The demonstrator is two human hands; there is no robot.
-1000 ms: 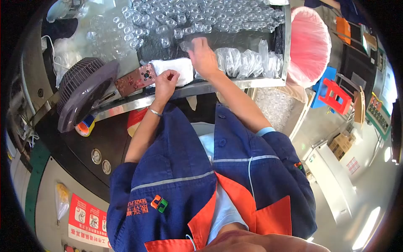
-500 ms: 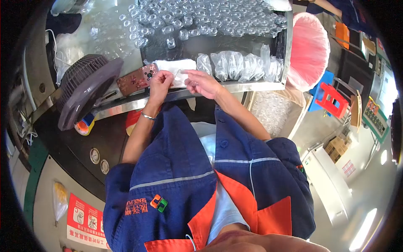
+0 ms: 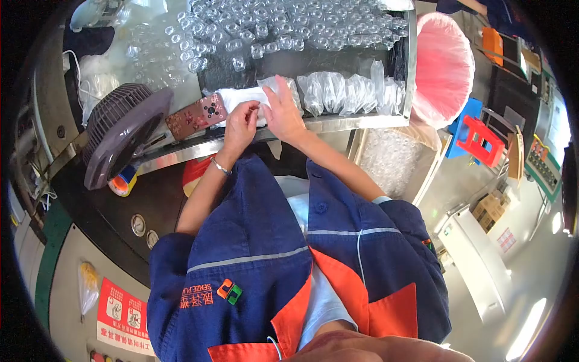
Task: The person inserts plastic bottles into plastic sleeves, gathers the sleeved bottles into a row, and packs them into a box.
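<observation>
My left hand [image 3: 242, 125] is closed in a pinch above the front edge of the work surface; what its fingertips hold is hidden. Close beside it, my right hand [image 3: 284, 116] has its fingers stretched out and apart, over a white cloth [image 3: 242, 98] and the near end of a clear plastic bag [image 3: 291, 88]. To the right, several filled clear bags [image 3: 335, 92] lie in a row. Many small clear plastic pieces [image 3: 265, 27] are spread over the dark surface beyond. A phone in a brown patterned case [image 3: 192, 117] lies left of my left hand.
A dark fan [image 3: 123, 130] stands at the left. The metal edge [image 3: 338, 125] runs along the front. On the right are a pink-lined round container [image 3: 443, 69], a box of clear pieces [image 3: 389, 160] and a red stool [image 3: 480, 143].
My right hand has turned and spread its fingers, reaching forward over the cloth and bag. My left hand has shifted slightly right and nearer to me. A clear bag now lies beside the right fingers.
</observation>
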